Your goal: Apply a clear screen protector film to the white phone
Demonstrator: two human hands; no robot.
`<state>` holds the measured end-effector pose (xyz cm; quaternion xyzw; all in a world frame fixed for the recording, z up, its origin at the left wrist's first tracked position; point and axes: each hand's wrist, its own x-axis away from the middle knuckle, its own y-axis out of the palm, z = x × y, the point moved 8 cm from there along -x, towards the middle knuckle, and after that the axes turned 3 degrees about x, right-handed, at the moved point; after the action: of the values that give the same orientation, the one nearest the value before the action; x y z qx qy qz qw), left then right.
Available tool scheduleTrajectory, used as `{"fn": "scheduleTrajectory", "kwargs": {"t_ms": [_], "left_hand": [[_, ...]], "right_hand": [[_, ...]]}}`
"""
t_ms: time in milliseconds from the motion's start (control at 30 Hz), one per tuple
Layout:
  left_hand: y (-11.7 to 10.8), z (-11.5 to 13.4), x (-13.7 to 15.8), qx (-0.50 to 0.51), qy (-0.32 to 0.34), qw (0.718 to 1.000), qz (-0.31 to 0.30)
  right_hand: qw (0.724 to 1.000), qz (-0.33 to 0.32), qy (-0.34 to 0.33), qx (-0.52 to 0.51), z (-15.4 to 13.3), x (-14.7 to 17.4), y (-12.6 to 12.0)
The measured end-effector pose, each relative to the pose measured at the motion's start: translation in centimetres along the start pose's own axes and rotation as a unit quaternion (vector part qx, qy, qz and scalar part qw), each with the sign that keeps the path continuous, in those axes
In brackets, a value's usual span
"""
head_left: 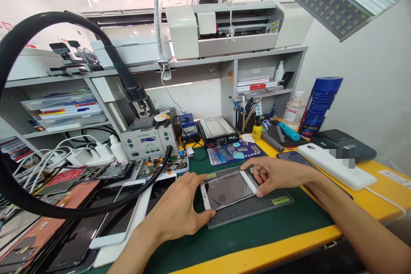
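Note:
A white-framed smartphone (228,192) with a dark screen lies, slightly slanted, over a grey perforated pad (224,219). My left hand (178,205) holds its left end, with the thumb at the near corner and the fingers at the far one. At the other end, my right hand (272,175) grips the white border between thumb and forefinger, its other fingers curled in. Beneath the pad spreads a dark green mat (237,240). Whether the phone is lifted slightly off the pad, I cannot tell.
A black hose (105,213) loops across the left side from a hot-air station (149,141). Several phones (117,212) lie below it. Behind the pad are a parts tray (163,163), a heating plate (218,130) and a yellow bottle (257,132). A white power strip (335,167) lies right.

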<state>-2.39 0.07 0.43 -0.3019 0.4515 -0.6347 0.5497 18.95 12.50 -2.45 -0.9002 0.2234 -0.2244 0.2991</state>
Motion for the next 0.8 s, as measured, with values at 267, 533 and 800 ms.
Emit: {"fn": "scheduleTrajectory", "kwargs": {"t_ms": [267,533,800], "left_hand": [[0.02,0.13,-0.14,0.010,0.009,1.000,0.001],[0.08,0.09,-0.12,0.007,0.005,1.000,-0.003],[0.15,0.02,-0.10,0.003,0.004,1.000,-0.005]], "right_hand": [[1.000,-0.006,0.005,0.001,-0.08,0.14,0.06],[1.000,-0.008,0.007,0.002,-0.30,0.31,0.15],[1.000,-0.012,0.006,0.010,-0.27,0.22,0.21]]}}
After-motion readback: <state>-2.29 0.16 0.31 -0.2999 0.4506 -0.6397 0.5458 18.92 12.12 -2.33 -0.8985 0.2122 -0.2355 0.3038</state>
